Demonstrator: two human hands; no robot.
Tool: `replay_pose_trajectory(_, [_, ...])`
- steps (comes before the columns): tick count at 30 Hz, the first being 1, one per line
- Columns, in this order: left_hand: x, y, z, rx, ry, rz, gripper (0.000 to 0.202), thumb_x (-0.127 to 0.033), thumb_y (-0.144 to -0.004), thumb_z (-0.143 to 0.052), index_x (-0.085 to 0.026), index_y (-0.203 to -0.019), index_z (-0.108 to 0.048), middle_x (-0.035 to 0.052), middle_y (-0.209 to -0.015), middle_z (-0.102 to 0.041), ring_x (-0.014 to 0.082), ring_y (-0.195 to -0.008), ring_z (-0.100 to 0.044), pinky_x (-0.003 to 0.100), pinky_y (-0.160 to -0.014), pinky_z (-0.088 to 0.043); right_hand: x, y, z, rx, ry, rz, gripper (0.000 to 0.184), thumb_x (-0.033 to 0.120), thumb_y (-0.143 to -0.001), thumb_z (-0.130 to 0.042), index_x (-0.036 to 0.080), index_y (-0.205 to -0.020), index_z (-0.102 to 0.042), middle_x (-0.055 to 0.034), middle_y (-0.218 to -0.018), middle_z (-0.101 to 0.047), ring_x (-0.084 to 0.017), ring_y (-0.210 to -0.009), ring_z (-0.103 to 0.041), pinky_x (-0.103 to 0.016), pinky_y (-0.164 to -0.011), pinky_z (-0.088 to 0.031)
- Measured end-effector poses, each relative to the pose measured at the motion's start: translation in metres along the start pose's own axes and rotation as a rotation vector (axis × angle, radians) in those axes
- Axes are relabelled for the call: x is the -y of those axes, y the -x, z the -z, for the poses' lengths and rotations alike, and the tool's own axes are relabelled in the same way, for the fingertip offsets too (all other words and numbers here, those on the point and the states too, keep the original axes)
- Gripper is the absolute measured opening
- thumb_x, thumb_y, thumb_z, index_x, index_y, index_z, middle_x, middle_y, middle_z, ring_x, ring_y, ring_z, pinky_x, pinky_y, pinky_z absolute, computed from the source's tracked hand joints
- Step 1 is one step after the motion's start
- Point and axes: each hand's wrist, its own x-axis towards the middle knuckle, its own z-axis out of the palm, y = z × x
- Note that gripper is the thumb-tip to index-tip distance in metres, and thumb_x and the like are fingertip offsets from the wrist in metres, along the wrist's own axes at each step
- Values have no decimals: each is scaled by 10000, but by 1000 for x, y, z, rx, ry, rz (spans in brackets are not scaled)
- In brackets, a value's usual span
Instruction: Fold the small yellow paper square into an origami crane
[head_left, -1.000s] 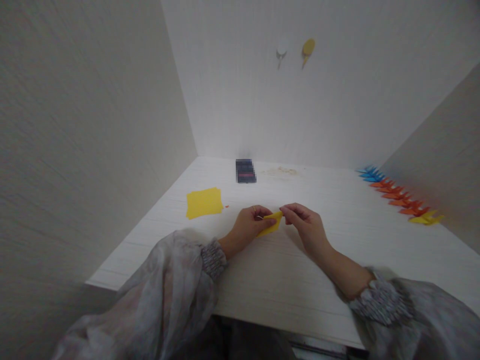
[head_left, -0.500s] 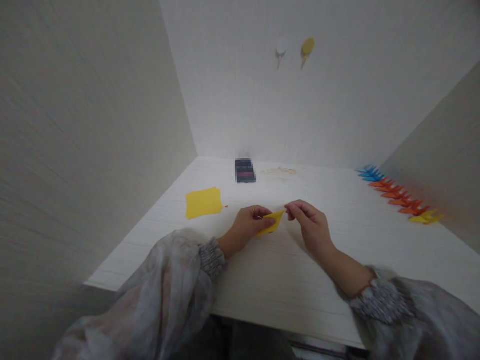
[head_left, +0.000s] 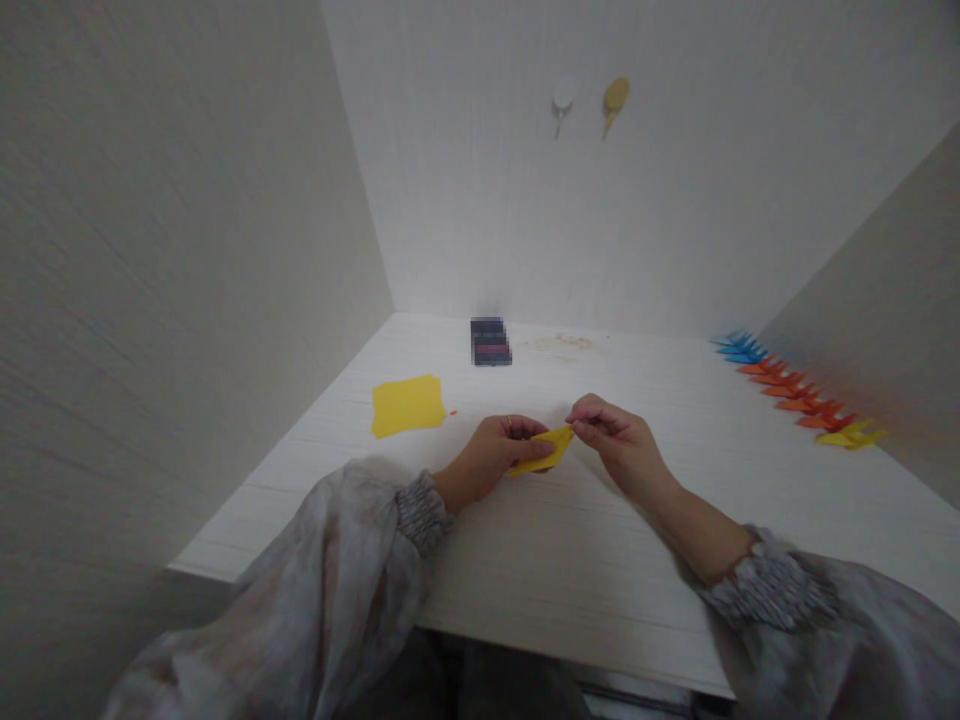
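Note:
A small folded piece of yellow paper [head_left: 546, 449] is held just above the white table [head_left: 570, 560], near its middle. My left hand [head_left: 495, 455] grips its left part with thumb on top and fingers curled under. My right hand [head_left: 611, 435] pinches the paper's upper right tip between thumb and forefinger, its other fingers curled. Both wrists rest low over the table.
A stack of flat yellow paper squares [head_left: 407, 404] lies at the left. A row of folded paper pieces, blue [head_left: 739, 348], orange [head_left: 795, 395] and yellow [head_left: 851, 437], runs along the right wall. A dark blurred object [head_left: 490, 341] sits at the back. Walls close in on three sides.
My right hand has lifted slightly and shifted its pinch to the paper's upper right tip. The left hand has kept its grip and the paper has tilted a little.

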Motion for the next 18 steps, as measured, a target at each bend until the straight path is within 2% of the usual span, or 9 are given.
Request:
replay_pose_trajectory(4, [1,0,0,12,23,18,237,-194,-551,-693,-90,-740,-595,15,-665,-602,86,-561,-551,226,-591,-432,-1,0,2,28,2,-7,60,250,-697,-570,199,-664,-572,5,-696,-489,-132,-677,-459,-258,-627,-368])
replay_pose_trajectory(11, [2,-1,2,-18,6,-10,239,-209,-559,-689,-86,-737,-587,19,-665,-602,86,-559,-550,225,-585,-435,-1,0,2,-41,-8,-50,98,265,-736,-528,192,-671,-531,32,-635,-438,-102,-618,-414,-222,-586,-337])
replay_pose_trajectory(14, [2,-2,2,-75,-20,-54,273,-242,-556,-691,-92,-753,-577,24,-665,-605,94,-559,-551,231,-575,-433,2,0,-2,-36,13,-107,139,310,-733,-526,187,-669,-540,25,-628,-481,-110,-622,-440,-228,-594,-352])
replay_pose_trajectory(18, [1,-4,2,-116,-86,-48,307,-272,-538,-699,-96,-756,-572,28,-672,-600,98,-574,-546,232,-569,-425,5,0,-5,7,124,-169,161,340,-687,-573,180,-672,-572,9,-656,-539,-120,-621,-470,-242,-592,-369])
